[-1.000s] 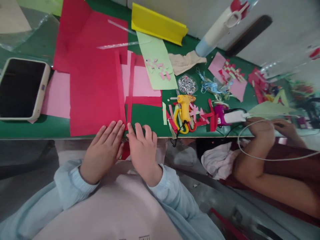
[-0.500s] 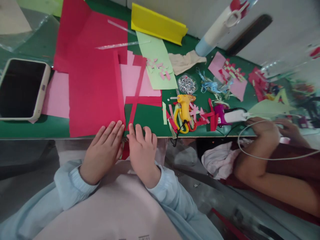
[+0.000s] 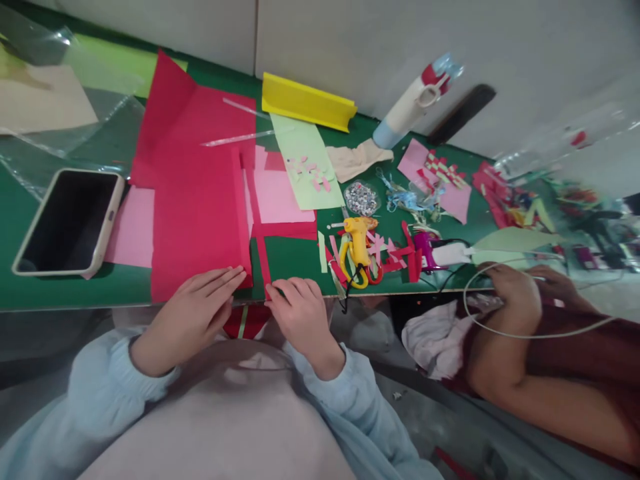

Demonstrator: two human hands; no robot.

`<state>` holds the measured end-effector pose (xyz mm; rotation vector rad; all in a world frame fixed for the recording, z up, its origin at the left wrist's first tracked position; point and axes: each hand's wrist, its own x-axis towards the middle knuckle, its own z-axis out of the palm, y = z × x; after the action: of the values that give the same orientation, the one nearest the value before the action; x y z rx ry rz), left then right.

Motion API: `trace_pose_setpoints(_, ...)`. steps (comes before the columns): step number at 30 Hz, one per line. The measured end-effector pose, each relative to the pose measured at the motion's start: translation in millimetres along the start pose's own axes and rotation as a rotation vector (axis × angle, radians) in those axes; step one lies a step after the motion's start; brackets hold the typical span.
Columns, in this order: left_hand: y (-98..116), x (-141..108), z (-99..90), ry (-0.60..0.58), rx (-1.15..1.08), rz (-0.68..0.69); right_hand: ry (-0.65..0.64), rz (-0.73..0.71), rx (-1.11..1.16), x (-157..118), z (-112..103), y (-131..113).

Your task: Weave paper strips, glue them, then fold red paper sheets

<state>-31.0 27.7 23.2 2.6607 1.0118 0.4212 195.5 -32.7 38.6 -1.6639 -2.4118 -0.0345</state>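
Note:
A large red sheet (image 3: 200,220) lies on the green table, with a folded strip along its right edge. My left hand (image 3: 195,313) rests on the sheet's lower right part, its fingers straight and together, pointing right. My right hand (image 3: 303,313) pinches the lower end of a narrow red strip (image 3: 260,250) at the table's front edge. The strip runs up over a pink sheet (image 3: 280,197) to the right of the red one. Under a pale green sheet (image 3: 305,160) with small pink pieces on it, part of the pink sheet is hidden.
A phone (image 3: 70,220) lies at the left. Right of my hands are a yellow glue gun (image 3: 359,240), scissors, paper scraps and a purple glue gun (image 3: 425,252). A bottle (image 3: 410,110) stands behind. Another person's hands (image 3: 520,290) are at the right edge, near a white cable.
The view has shifted, so the table appears lower. My left hand has turned its fingers rightward. The narrow strip's lower end has moved closer to my right hand's fingertips, and the strip is now more upright.

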Motion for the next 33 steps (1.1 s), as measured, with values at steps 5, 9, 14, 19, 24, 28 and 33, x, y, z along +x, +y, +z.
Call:
trace_pose_setpoints(5,-10.8,12.4,-14.8,-0.057,-0.095,-0.028,0.11,-0.091,-0.029,-8.9,1.7,20.2)
trace_pose_setpoints(9,-11.7,22.4,-25.2,-0.123,-0.148,-0.093,0.22,-0.097,-0.042,-16.3,-5.7,43.0)
trace_pose_setpoints(14,-2.2,44.1,-24.5,-0.078,-0.171,-0.051,0.24,-0.076,0.175,-16.5,-28.0,56.3)
trace_pose_setpoints(19,15.9,67.6,-2.1,-0.06,-0.155,0.201,0.191,-0.069,0.341,-8.6,-58.1,55.1)
trace_pose_setpoints(24,29.6,73.3,16.9,-0.071,-0.188,0.26,0.204,-0.045,0.482,7.7,-68.4,52.1)
trace_pose_setpoints(28,39.8,68.8,16.1,-0.097,-0.358,0.163,0.232,0.104,0.606,23.4,-57.6,54.1)
trace_pose_setpoints(33,45.7,63.9,-0.8,-0.229,-0.603,-0.026,-0.046,0.344,0.751,59.0,-44.7,66.8)
